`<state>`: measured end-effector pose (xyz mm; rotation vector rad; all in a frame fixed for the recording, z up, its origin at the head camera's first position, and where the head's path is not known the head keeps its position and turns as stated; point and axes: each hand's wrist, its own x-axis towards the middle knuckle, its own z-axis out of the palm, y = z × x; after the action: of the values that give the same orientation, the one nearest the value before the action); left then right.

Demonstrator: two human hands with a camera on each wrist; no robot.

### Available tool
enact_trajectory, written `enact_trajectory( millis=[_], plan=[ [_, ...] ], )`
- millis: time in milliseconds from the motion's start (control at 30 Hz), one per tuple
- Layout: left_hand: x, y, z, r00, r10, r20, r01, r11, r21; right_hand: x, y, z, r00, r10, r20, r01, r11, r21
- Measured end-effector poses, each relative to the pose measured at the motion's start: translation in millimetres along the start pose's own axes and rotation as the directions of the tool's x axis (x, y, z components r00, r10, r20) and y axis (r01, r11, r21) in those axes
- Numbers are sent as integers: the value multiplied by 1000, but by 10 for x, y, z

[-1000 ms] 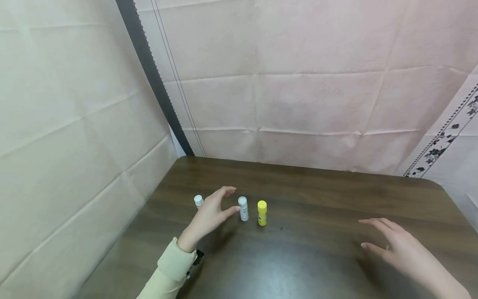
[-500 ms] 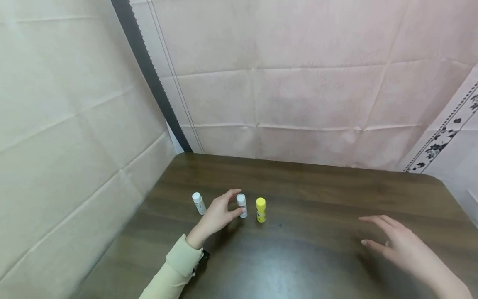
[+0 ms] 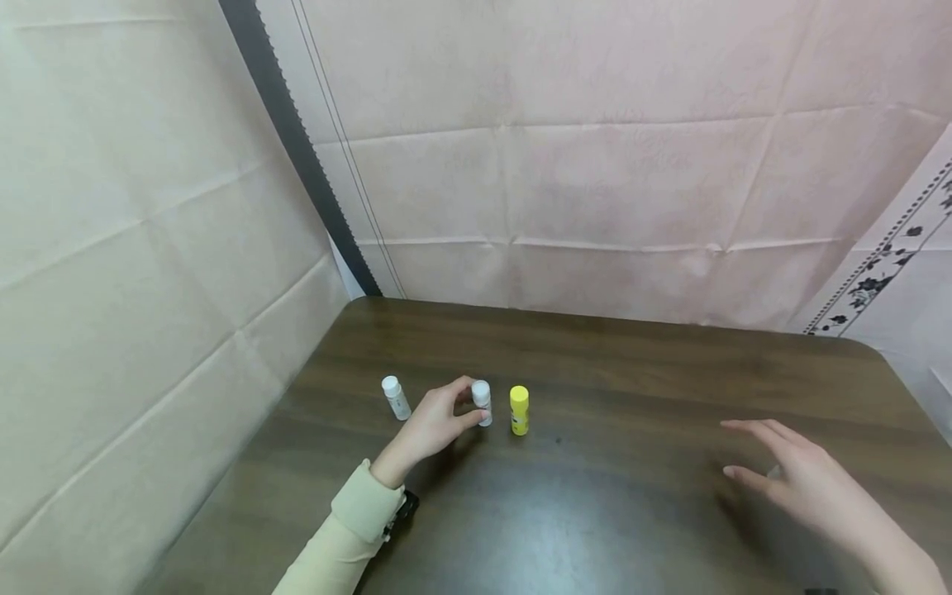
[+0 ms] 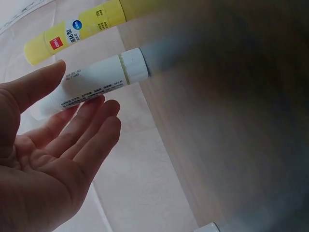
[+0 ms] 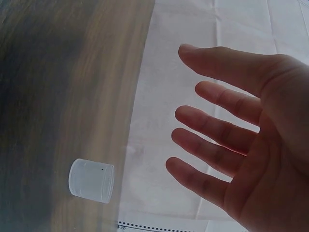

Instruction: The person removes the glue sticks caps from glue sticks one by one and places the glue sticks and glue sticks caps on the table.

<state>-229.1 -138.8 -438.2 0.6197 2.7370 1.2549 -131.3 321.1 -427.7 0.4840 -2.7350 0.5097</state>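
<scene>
- Watching remotely, I see the left hand [image 3: 431, 424] pinching the middle white tube [image 3: 482, 394], upright beside the yellow tube [image 3: 519, 410].
- Right hand [image 3: 806, 479]: fingers spread.
- The right wrist view shows me a clear cup [image 5: 91, 181] that the head view mostly hides.

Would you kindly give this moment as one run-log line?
left hand: around middle white tube; right hand: empty; yellow tube: upright on table; left white tube: untouched; clear cup: near right hand
</scene>
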Motion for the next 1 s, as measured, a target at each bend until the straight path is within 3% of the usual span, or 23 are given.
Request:
enact_trajectory(
  millis=[400,733,867,1000],
  plan=[
    [-30,6,18,996,32,79,-34,999,20,3,0,1,1000,0,-4,-1,1000,-5],
    [-8,-15,30,991,98,88,-99,995,4,1,16,-6,1000,1,-1,-1,1000,-7],
    [-6,-12,6,992,108,70,-109,994,14,-2,4,-24,1000,-1,-7,1,1000,-4],
    [-22,33,-68,996,94,8,-94,995,18,-2,-13,-46,1000,-9,-22,9,1000,-11]
  ],
)
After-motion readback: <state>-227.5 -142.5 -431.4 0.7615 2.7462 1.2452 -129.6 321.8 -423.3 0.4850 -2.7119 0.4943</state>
